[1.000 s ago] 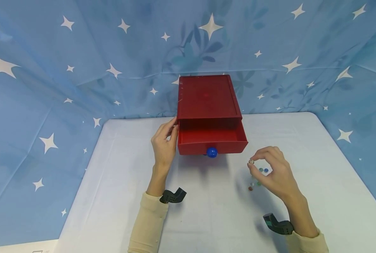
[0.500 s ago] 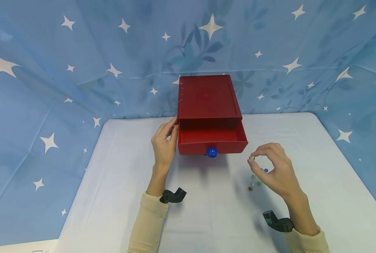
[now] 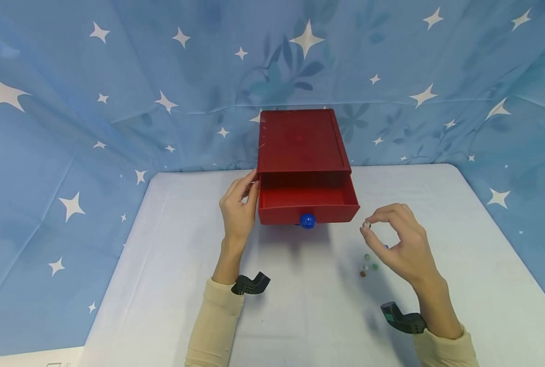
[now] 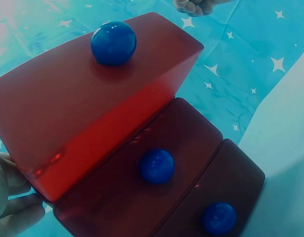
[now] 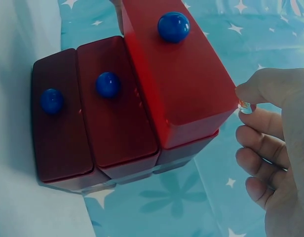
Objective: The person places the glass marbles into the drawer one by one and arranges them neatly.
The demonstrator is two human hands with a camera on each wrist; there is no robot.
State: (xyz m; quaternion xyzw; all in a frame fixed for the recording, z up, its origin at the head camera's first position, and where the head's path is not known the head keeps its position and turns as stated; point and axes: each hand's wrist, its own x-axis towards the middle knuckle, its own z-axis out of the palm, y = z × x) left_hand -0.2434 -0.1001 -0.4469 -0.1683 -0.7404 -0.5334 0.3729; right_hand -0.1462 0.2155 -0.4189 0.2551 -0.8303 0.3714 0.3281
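At four o'clock from the red chest (image 3: pixel 302 148), the right hand (image 3: pixel 403 247) pinches a small marble (image 3: pixel 366 224) between thumb and forefinger, raised off the table (image 3: pixel 171 255). This looks like the carrying step; next it should travel toward ten o'clock, over the open top drawer (image 3: pixel 306 201). The left hand (image 3: pixel 238 211) rests straight fingers on the chest's side. Loose marbles (image 3: pixel 368 265) lie below; nothing blocks the path.

Head view from above, wrist views close, all sharing red drawer box (image 3: pixel 303 163)

Left hand (image 3: pixel 238 211) upright, fingers straight; right hand (image 3: pixel 398 242) raised, pinching.
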